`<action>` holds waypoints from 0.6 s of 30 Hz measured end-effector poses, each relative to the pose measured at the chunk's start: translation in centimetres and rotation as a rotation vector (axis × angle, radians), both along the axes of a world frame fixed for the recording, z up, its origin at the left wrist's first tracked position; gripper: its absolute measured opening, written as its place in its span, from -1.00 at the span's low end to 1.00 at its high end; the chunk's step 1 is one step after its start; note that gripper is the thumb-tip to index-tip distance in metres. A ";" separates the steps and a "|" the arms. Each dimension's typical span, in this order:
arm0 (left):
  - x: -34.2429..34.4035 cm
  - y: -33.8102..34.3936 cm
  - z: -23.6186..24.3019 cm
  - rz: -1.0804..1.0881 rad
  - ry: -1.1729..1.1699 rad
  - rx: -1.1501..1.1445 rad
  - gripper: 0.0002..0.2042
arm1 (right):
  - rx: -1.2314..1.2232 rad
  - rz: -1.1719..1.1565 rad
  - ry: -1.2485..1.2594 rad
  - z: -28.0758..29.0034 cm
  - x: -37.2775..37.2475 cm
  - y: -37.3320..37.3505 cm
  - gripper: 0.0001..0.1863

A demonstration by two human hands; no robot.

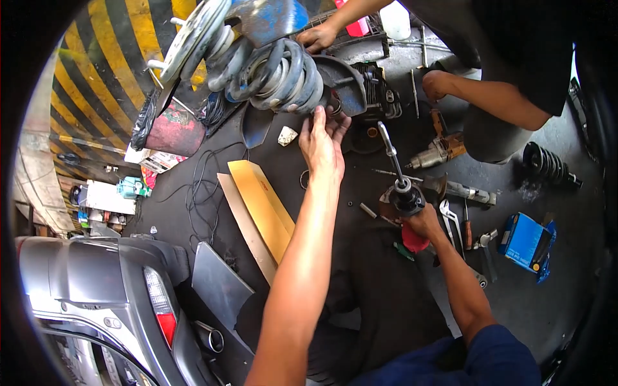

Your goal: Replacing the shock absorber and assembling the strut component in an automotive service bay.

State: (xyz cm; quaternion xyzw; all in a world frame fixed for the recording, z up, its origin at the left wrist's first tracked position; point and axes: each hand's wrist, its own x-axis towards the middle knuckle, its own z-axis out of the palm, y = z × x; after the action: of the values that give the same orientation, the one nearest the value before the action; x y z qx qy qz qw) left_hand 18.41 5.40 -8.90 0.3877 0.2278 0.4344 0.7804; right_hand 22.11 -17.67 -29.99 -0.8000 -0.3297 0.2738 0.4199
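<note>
While the coil spring point(283, 80) stands tilted near 12 o'clock, just below a worn blue metal plate point(273, 20), the wearer's left hand point(323, 149) reaches up to its lower end. The thumb lies at the spring's edge and the fingers are part spread; whether they grip anything cannot be determined. The right hand point(423, 222), towards 4 o'clock, is closed around the base of a black strut point(405, 197), its bright rod leaning towards 11 o'clock. A co-worker's hand point(317, 38) is at the spring's upper right. Observed on the floor: a power tool point(441, 149) at 2 o'clock, a second spring assembly point(548, 165) near 3, a blue box point(520, 239) between 3 and 4, and a yellow carton point(262, 204) at 9. A grey car point(90, 270) occupies 8 o'clock.
</note>
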 end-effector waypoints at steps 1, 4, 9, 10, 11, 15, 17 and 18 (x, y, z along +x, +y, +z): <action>-0.2 0.8 -0.2 0.008 -0.010 0.006 -0.77 | 0.006 0.008 -0.010 0.3 -0.1 0.0 -0.61; -0.5 2.2 -0.8 0.028 0.168 0.014 -0.84 | 0.131 0.059 -0.007 -0.3 -0.1 -0.9 -0.68; 0.5 0.9 -1.4 -0.079 -0.096 -0.022 -0.73 | 0.160 0.070 -0.050 -2.0 0.6 -2.9 -0.68; 0.5 0.5 -1.6 -0.078 -0.145 -0.047 -0.70 | 0.160 0.065 -0.012 -1.4 0.4 -3.2 -0.67; 0.5 0.2 -1.7 -0.078 -0.194 -0.072 -0.67 | 0.160 0.059 0.027 -0.7 0.3 -3.3 -0.67; 0.3 1.1 -1.8 -0.109 -0.292 -0.074 -0.63 | 0.069 0.127 0.118 0.8 0.4 -3.9 -0.64; 0.0 1.6 -1.7 -0.145 -0.319 -0.054 -0.66 | 0.105 0.095 0.103 0.6 0.1 -4.6 -0.63; 0.1 1.8 -1.6 -0.137 -0.245 0.036 -0.68 | 0.145 0.060 0.086 0.5 0.3 -5.0 -0.62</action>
State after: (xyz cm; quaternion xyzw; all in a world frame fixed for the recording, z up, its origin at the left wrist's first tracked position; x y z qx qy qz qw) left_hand 18.46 7.15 -10.52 0.3602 0.0961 0.4284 0.8231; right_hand 22.42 -22.64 -29.52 -0.7447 -0.3542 0.2954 0.4823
